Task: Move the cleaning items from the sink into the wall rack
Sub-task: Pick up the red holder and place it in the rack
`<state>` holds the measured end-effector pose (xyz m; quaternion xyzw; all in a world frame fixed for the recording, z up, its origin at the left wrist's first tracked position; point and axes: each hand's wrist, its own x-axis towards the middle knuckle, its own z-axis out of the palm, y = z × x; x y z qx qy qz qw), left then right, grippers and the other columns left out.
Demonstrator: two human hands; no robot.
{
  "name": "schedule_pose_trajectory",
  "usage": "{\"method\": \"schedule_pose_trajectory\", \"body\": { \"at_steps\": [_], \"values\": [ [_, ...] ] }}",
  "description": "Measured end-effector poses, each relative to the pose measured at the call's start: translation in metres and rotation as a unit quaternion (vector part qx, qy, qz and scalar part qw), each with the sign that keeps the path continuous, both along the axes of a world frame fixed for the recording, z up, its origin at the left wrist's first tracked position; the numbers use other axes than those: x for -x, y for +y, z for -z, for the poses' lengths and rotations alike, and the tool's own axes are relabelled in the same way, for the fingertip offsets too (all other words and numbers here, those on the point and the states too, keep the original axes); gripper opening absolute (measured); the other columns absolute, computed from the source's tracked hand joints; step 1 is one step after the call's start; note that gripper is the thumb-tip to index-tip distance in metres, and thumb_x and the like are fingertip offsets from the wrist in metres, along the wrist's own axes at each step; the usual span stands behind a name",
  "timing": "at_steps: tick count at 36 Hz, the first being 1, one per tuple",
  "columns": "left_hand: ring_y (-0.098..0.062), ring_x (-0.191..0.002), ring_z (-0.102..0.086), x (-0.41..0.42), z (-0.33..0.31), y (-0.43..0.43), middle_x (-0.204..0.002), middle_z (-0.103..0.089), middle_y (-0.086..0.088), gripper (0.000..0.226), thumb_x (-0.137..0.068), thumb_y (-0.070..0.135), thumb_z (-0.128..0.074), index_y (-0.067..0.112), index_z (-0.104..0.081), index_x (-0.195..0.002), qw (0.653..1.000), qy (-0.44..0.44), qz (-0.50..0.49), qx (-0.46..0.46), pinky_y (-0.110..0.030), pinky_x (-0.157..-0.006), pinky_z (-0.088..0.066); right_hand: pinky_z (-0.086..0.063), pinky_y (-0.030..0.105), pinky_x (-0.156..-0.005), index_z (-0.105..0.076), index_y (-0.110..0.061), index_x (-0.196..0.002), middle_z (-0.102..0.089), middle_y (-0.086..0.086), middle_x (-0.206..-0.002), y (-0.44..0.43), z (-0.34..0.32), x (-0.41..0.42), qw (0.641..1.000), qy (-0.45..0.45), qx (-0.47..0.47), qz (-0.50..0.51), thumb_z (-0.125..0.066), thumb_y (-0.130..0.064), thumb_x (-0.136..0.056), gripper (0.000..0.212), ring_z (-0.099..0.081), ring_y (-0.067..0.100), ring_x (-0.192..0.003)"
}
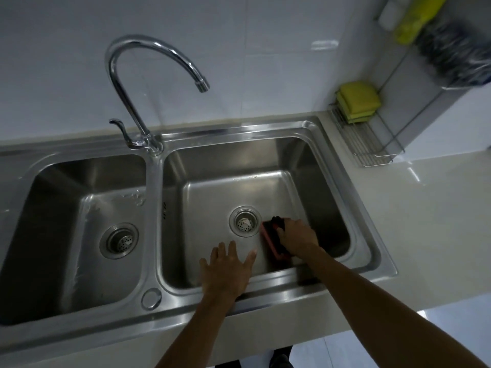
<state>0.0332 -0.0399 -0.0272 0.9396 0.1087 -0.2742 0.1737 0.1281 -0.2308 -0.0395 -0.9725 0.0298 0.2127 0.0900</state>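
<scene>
A red and black scrub pad (271,241) lies on the floor of the right basin (239,160) of the steel double sink, just right of the drain (244,221). My right hand (297,236) is down in that basin with its fingers closed over the pad's black top. My left hand (228,266) hovers over the basin's near side, fingers spread, holding nothing. The wire wall rack (369,144) hangs at the right corner and holds yellow-green sponges (357,102) at its back end.
A tall curved tap (148,75) rises behind the divider between the basins. The left basin (79,229) holds only its drain. A yellow cloth (414,19) and a dark scrubber (451,57) hang above the rack. Pale countertop (425,221) lies to the right.
</scene>
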Motion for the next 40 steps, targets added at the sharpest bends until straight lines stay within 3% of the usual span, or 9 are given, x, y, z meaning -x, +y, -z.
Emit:
{"method": "schedule_pose_trajectory", "body": {
  "at_steps": [4, 7, 9, 12, 15, 20, 26, 35, 40],
  "values": [
    [-0.025, -0.159, -0.014, -0.016, -0.009, -0.007, -0.173, -0.014, -0.005, 0.089, -0.096, 0.075, -0.023, 0.019, -0.013, -0.164, 0.999, -0.013, -0.025, 0.031, -0.056, -0.126, -0.010, -0.053, 0.041, -0.083, -0.060, -0.011, -0.120, -0.067, 0.016, -0.109, -0.012, -0.036, -0.018, 0.998, -0.054, -0.028, 0.004, -0.045, -0.043, -0.100, 0.041, -0.068, 0.035, -0.097],
    [-0.022, -0.156, -0.024, -0.042, -0.026, -0.024, -0.170, -0.025, -0.003, 0.086, -0.097, 0.073, -0.029, 0.019, -0.021, -0.162, 0.994, -0.089, -0.025, 0.058, -0.054, -0.123, -0.019, -0.058, 0.042, -0.081, -0.065, -0.009, -0.114, -0.071, 0.014, -0.100, -0.029, -0.073, -0.041, 0.995, -0.097, -0.033, -0.005, -0.045, -0.042, -0.101, 0.040, -0.070, 0.032, -0.090],
    [-0.021, -0.156, -0.023, -0.063, -0.039, -0.041, -0.170, -0.024, -0.003, 0.088, -0.096, 0.074, -0.031, 0.018, -0.020, -0.163, 0.990, -0.114, -0.016, 0.080, -0.051, -0.124, -0.019, -0.059, 0.043, -0.080, -0.066, -0.008, -0.111, -0.072, 0.012, -0.095, -0.044, -0.099, -0.056, 0.992, -0.123, -0.037, -0.008, -0.045, -0.041, -0.101, 0.040, -0.071, 0.029, -0.086],
    [-0.021, -0.159, -0.014, -0.095, -0.055, -0.075, -0.173, -0.012, -0.003, 0.095, -0.095, 0.077, -0.027, 0.016, -0.009, -0.165, 0.985, -0.121, 0.018, 0.118, -0.052, -0.126, -0.011, -0.059, 0.039, -0.073, -0.063, -0.008, -0.108, -0.067, 0.009, -0.088, -0.072, -0.138, -0.075, 0.983, -0.176, -0.040, 0.015, -0.048, -0.041, -0.099, 0.038, -0.068, 0.026, -0.079],
    [-0.022, -0.158, -0.017, -0.123, -0.072, -0.113, -0.173, -0.016, -0.004, 0.096, -0.094, 0.078, -0.026, 0.014, -0.012, -0.164, 0.976, -0.158, 0.027, 0.147, -0.055, -0.124, -0.014, -0.054, 0.034, -0.063, -0.064, -0.007, -0.103, -0.070, 0.014, -0.089, -0.102, -0.171, -0.090, 0.976, -0.215, -0.001, 0.011, -0.048, -0.042, -0.099, 0.038, -0.066, 0.027, -0.073],
    [-0.025, -0.160, -0.013, -0.163, -0.092, -0.176, -0.173, -0.011, -0.007, 0.095, -0.095, 0.077, -0.023, 0.012, -0.010, -0.164, 0.963, -0.197, 0.072, 0.170, -0.054, -0.125, -0.014, -0.053, 0.038, -0.072, -0.065, -0.005, -0.105, -0.071, 0.021, -0.097, -0.151, -0.206, -0.113, 0.969, -0.242, 0.049, 0.030, -0.049, -0.039, -0.099, 0.039, -0.068, 0.039, -0.088],
    [-0.026, -0.160, -0.007, -0.199, -0.092, -0.230, -0.174, -0.004, -0.010, 0.095, -0.097, 0.074, -0.025, 0.009, -0.005, -0.164, 0.957, -0.201, 0.120, 0.170, -0.051, -0.124, -0.019, -0.048, 0.037, -0.070, -0.065, -0.003, -0.110, -0.069, 0.026, -0.101, -0.197, -0.219, -0.142, 0.963, -0.244, 0.110, 0.043, -0.050, -0.038, -0.098, 0.040, -0.066, 0.042, -0.093],
    [-0.035, -0.160, 0.004, -0.217, -0.050, -0.252, -0.172, 0.012, -0.014, 0.089, -0.102, 0.066, -0.023, 0.008, 0.002, -0.164, 0.967, -0.172, 0.176, 0.072, -0.053, -0.125, -0.012, -0.047, 0.035, -0.071, -0.064, -0.003, -0.109, -0.068, 0.021, -0.106, -0.218, -0.204, -0.177, 0.971, -0.182, 0.154, 0.013, -0.047, -0.042, -0.099, 0.043, -0.065, 0.038, -0.098],
    [-0.032, -0.159, 0.012, -0.213, -0.038, -0.251, -0.171, 0.020, -0.009, 0.084, -0.104, 0.062, -0.023, 0.011, 0.008, -0.164, 0.965, -0.181, 0.178, 0.069, -0.055, -0.125, -0.011, -0.043, 0.033, -0.069, -0.063, -0.002, -0.108, -0.066, 0.021, -0.103, -0.217, -0.198, -0.188, 0.971, -0.165, 0.170, -0.013, -0.047, -0.041, -0.099, 0.042, -0.065, 0.037, -0.095]
  ]
}}
